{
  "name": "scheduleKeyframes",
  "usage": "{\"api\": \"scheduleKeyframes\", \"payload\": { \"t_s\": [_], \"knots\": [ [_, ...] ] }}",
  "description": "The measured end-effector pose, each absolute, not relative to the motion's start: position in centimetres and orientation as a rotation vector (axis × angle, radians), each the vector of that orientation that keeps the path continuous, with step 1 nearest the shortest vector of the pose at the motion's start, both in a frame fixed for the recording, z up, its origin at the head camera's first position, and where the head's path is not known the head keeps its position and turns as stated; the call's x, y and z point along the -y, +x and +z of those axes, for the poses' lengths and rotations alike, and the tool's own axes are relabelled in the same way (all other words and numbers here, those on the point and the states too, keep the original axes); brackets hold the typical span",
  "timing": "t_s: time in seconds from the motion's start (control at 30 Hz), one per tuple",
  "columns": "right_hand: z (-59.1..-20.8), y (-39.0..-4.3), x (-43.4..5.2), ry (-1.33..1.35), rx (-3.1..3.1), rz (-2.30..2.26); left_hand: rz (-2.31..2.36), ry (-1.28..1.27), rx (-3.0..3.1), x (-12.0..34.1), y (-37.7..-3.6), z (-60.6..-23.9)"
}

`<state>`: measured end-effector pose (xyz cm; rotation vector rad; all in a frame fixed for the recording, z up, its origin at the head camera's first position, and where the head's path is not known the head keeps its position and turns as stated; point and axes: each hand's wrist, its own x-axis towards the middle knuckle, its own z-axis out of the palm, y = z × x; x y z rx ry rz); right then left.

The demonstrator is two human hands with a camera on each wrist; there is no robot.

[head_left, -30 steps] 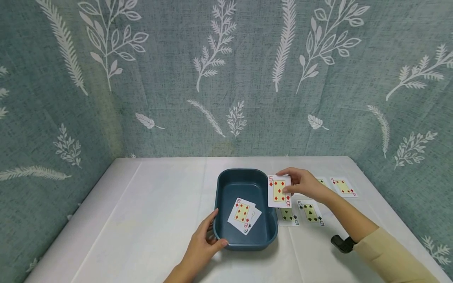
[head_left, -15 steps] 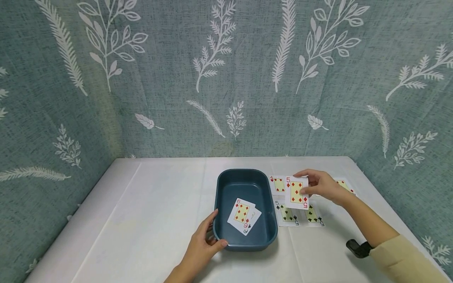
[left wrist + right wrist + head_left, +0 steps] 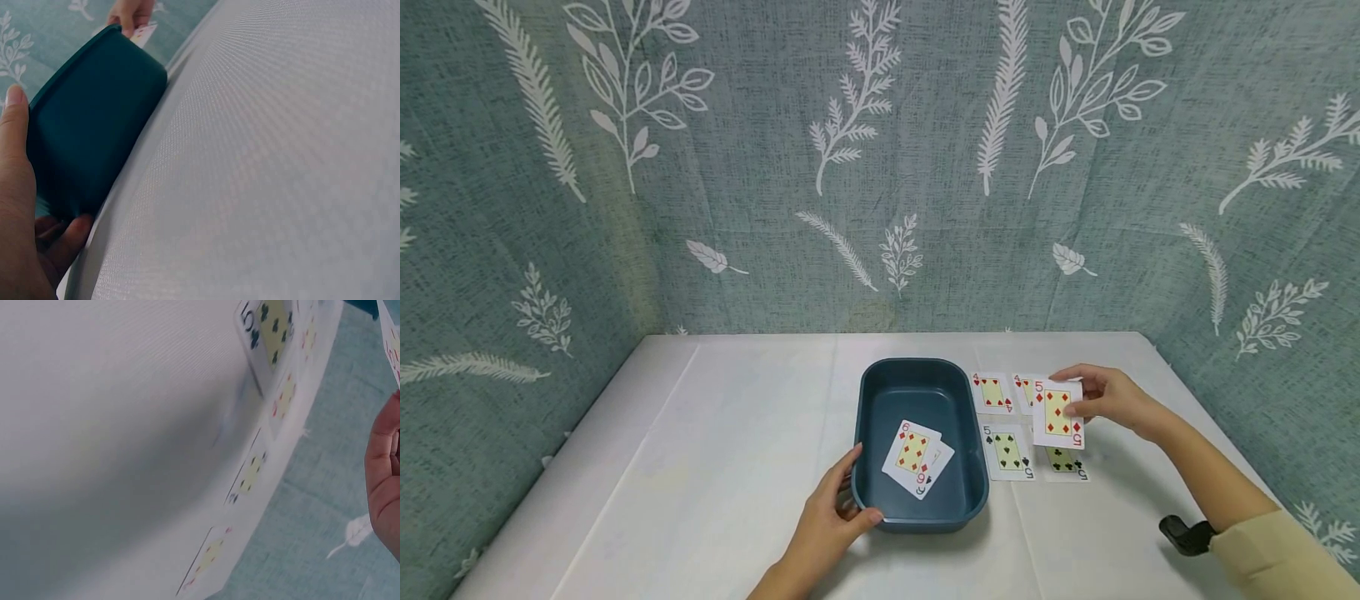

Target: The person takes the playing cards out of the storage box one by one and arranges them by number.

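Note:
My left hand [image 3: 823, 521] grips the near left corner of a dark blue-green plastic tray [image 3: 917, 400], thumb on the rim and fingers against the side. Inside lies a six of diamonds [image 3: 910, 450], partly covering another card [image 3: 942, 457]. My right hand [image 3: 1112, 404] pinches a five of diamonds [image 3: 1051, 412] by its right edge. That card overlaps the five of clubs [image 3: 1066, 473] and a red four [image 3: 1024, 386] in the head view. A five of spades [image 3: 1009, 452] lies face up between the tray and the five of clubs.
A four of hearts [image 3: 992, 393] begins the back row, right of the tray. Farther along that row, the right wrist view shows a black-suited card [image 3: 250, 474] and a red-suited card [image 3: 209, 556]. Patterned green cloth [image 3: 880, 250] hangs behind the white table [image 3: 737, 450].
My right hand has carried the five of diamonds rightward, from beside the tray's rim to over the five of clubs. My left hand and the tray have stayed in place.

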<state>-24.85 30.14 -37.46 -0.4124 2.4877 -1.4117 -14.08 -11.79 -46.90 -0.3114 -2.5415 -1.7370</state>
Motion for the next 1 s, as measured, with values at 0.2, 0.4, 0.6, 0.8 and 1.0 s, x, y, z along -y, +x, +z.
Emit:
{"api": "scheduleKeyframes", "payload": {
  "t_s": [0.2, 0.4, 0.6, 0.8, 1.0],
  "knots": [
    [-37.6, -24.7, -31.5, -0.368, -2.517, -1.386, -1.733, -0.31, 2.543, 11.7, -14.1, -46.9],
    [-37.9, -24.3, -33.0, -0.384, -2.531, -1.361, -1.715, -0.303, 2.572, 11.8, -14.1, -46.9],
    [-38.1, -23.7, -34.6, -0.368, -2.536, -1.338, -1.747, -0.305, 2.557, 11.7, -14.1, -46.8],
    [-38.3, -22.9, -35.9, -0.359, -2.569, -1.261, -1.752, -0.315, 2.563, 11.8, -14.0, -46.8],
    [-38.8, -22.6, -36.5, -0.347, -2.566, -1.237, -1.742, -0.314, 2.559, 11.9, -14.0, -46.8]
  ]
}}
